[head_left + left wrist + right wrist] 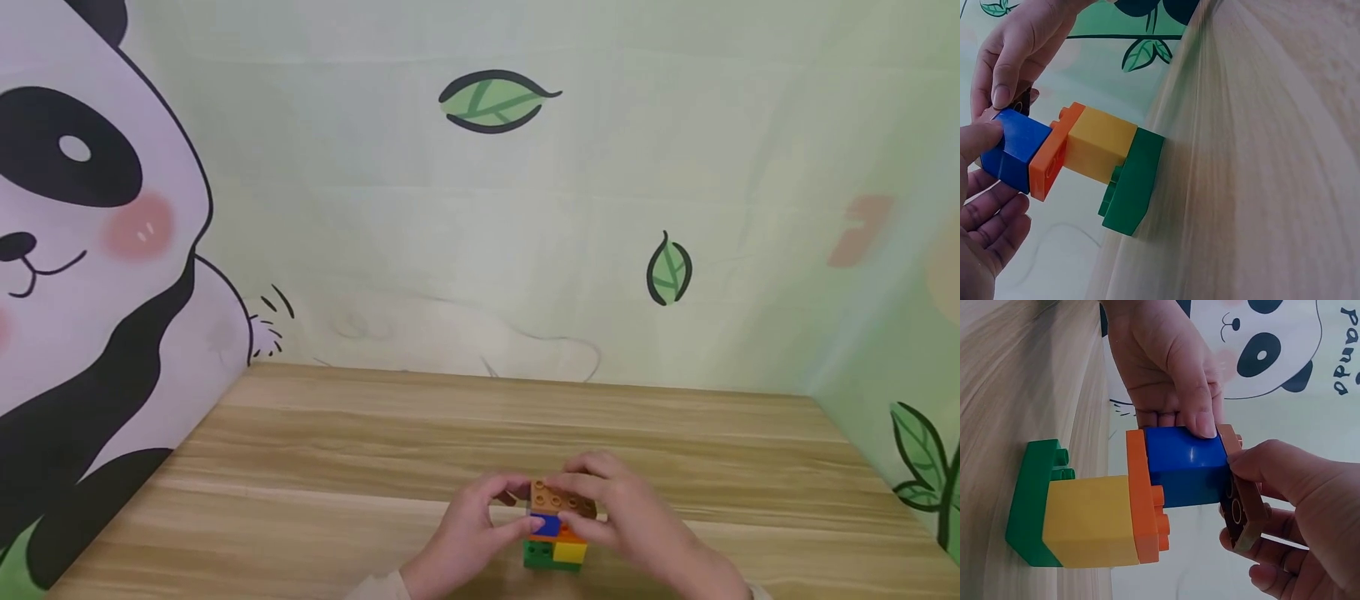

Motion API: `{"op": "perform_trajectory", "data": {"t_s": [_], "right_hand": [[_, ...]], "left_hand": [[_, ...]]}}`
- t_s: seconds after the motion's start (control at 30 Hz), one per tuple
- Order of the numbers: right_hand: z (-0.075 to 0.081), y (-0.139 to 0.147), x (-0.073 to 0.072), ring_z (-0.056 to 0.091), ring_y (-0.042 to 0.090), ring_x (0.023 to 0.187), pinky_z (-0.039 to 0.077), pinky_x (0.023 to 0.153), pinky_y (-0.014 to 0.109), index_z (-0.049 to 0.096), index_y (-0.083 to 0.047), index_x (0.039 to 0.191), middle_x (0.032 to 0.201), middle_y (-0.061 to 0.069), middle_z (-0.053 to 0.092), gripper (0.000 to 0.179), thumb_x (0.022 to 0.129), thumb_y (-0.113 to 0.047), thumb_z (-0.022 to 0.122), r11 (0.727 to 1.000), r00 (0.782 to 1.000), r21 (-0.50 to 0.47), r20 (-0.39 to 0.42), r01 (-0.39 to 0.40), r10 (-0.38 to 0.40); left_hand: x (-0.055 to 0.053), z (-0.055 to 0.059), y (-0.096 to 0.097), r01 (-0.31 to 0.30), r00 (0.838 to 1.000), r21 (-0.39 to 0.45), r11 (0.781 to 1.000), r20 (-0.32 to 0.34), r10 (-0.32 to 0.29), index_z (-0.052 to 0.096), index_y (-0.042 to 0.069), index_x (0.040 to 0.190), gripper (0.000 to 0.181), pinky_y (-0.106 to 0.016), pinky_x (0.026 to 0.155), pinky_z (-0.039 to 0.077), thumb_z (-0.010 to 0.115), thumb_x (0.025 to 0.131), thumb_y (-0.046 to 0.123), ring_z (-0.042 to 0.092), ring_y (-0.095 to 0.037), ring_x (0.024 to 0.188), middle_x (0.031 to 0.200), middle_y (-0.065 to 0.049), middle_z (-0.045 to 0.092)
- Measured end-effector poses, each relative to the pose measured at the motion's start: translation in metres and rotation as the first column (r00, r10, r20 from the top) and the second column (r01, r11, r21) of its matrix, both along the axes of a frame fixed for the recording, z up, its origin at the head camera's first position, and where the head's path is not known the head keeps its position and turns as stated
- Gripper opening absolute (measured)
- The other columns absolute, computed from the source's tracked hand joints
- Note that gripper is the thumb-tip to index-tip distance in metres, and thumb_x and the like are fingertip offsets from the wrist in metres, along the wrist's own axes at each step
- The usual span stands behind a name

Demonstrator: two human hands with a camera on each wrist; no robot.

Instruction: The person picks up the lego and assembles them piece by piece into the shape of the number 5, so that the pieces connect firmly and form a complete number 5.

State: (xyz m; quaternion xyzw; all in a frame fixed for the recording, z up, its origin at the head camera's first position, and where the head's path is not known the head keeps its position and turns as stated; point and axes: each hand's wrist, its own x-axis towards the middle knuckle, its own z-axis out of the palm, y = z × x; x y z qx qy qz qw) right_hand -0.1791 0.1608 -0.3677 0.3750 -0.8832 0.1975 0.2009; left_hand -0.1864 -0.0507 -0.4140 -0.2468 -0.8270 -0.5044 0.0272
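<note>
A tower of toy building blocks stands on the table in front of me. From the bottom up it has a green block (1029, 509), a yellow block (1091, 522) at one end, a flat orange block (1140, 512) and a blue block (1185, 465). My left hand (467, 527) grips the blue block, its thumb flat on one face. On top lies a flat brown block (546, 495), which my right hand (639, 518) pinches between thumb and fingers. The right wrist view shows the brown block tilted, its hollow underside overhanging the blue block.
The wooden table (337, 467) reaches back to a pale green cloth wall (375, 208) with printed leaves. A printed panda (172, 317) fills the left side wall, and another printed plant (926, 458) is on the right.
</note>
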Motion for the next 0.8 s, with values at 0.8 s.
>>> {"op": "perform_trajectory", "data": {"t_s": [0.8], "right_hand": [[0.0022,0.009,-0.0007,0.06,0.01,0.097,0.055,0.079,0.027,0.065,-0.017,0.121,0.11,-0.003,0.065,0.041,0.083,-0.029,0.075,0.999,0.99,0.019,0.132,0.046,-0.048]], "left_hand": [[-0.0026,-0.004,0.0,0.028,0.999,0.05,0.998,0.033,-0.029,0.062,0.017,0.116,0.035,-0.032,0.09,0.05,0.068,0.088,0.036,0.06,-0.012,0.099,0.107,0.003,0.067]]}}
